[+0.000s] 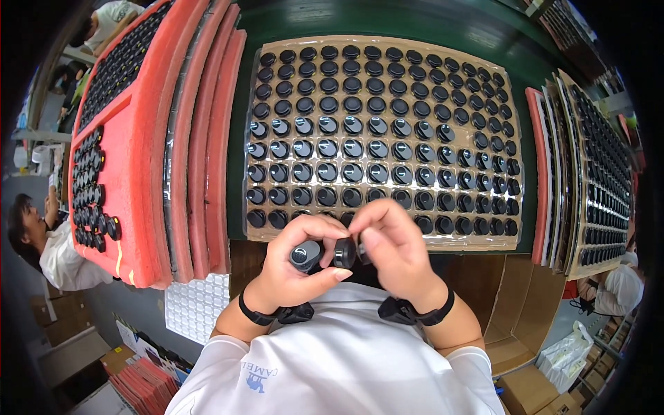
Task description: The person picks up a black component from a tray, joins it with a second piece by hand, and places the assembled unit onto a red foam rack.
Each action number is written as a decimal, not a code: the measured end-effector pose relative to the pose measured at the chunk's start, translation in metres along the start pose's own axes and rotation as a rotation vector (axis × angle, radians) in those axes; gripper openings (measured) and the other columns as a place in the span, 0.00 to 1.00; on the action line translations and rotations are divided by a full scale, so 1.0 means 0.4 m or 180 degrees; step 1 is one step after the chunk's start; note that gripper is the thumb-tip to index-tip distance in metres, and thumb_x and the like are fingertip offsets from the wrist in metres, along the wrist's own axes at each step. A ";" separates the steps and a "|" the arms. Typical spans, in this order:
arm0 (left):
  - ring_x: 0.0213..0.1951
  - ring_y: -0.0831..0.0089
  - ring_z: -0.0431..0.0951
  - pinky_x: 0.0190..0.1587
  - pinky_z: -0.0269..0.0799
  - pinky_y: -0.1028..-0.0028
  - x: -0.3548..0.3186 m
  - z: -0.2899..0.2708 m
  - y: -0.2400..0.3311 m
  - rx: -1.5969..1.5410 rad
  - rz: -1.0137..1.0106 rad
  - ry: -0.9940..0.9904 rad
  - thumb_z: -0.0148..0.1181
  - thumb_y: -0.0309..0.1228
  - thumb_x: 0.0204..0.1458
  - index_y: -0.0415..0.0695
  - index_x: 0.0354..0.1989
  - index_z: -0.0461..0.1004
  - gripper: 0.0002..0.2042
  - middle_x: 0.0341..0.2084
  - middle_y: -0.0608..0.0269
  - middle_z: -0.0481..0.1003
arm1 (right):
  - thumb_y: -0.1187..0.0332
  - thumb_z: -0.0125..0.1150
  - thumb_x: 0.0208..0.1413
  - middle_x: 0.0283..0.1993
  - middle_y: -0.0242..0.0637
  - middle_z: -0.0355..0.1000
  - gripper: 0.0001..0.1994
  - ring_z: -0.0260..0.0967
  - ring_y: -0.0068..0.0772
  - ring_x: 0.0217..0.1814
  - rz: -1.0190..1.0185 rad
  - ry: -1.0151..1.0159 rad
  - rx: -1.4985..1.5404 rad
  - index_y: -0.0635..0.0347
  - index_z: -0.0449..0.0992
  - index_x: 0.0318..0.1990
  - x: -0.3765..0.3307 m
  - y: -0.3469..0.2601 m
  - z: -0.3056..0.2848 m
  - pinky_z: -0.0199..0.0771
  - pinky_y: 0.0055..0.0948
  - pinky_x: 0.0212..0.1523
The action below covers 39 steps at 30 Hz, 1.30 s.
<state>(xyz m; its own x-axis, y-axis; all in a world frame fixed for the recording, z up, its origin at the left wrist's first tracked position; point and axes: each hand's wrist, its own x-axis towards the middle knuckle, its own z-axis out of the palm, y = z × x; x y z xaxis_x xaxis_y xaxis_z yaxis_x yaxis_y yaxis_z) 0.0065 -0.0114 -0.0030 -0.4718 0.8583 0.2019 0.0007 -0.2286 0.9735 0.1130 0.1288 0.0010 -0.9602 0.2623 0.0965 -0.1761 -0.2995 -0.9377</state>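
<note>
Left hand [294,266] and right hand [391,249] pinch black caps [325,254] — fingers hide them partly.

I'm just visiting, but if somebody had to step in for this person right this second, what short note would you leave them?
Left hand: holds one round black cap, shiny face up.
Right hand: fingers pinch a second black cap, held right beside the first.
Clear tray ahead: black caps in rows; near rows look glossy, far rows matte.
Red foam trays stacked left, more trays right.
Done and left: cannot tell how many are finished.
</note>
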 end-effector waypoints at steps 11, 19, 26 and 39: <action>0.27 0.83 0.66 0.32 0.64 0.81 0.008 -0.007 0.008 0.0129 0.0102 0.0118 0.65 0.22 0.42 0.37 0.44 0.67 0.20 0.39 0.58 0.70 | 0.62 0.60 0.53 0.36 0.32 0.63 0.17 0.58 0.21 0.35 -0.0032 -0.0131 -0.0791 0.63 0.66 0.45 -0.007 -0.008 -0.040 0.59 0.20 0.38; 0.27 0.84 0.66 0.32 0.63 0.81 0.009 -0.008 0.014 0.0000 -0.0255 0.0155 0.66 0.29 0.44 0.38 0.43 0.68 0.19 0.35 0.62 0.72 | 0.71 0.64 0.47 0.37 0.35 0.66 0.13 0.61 0.27 0.36 -0.0626 -0.0178 -0.1377 0.61 0.71 0.40 0.013 -0.032 -0.039 0.63 0.23 0.39; 0.27 0.84 0.66 0.33 0.63 0.82 0.014 -0.011 0.010 -0.0340 -0.0560 0.0173 0.66 0.30 0.44 0.37 0.44 0.69 0.19 0.32 0.63 0.73 | 0.76 0.62 0.45 0.36 0.37 0.67 0.12 0.65 0.30 0.37 -0.0439 -0.0126 -0.2293 0.63 0.72 0.39 0.023 -0.111 -0.089 0.66 0.25 0.39; 0.28 0.82 0.68 0.37 0.65 0.80 -0.007 -0.026 0.010 -0.0049 -0.0677 0.0017 0.60 0.20 0.46 0.37 0.41 0.71 0.13 0.31 0.63 0.73 | 0.74 0.60 0.48 0.29 0.34 0.67 0.08 0.62 0.25 0.30 0.0749 0.1058 -0.4329 0.66 0.70 0.36 0.122 -0.158 -0.452 0.65 0.23 0.34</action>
<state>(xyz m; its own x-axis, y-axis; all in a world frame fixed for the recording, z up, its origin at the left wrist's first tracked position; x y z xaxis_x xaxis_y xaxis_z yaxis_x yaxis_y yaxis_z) -0.0012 -0.0194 -0.0008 -0.4644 0.8856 -0.0087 -0.1129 -0.0494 0.9924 0.1164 0.3261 0.0045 -0.8088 0.5880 -0.0075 0.5040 0.6865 -0.5241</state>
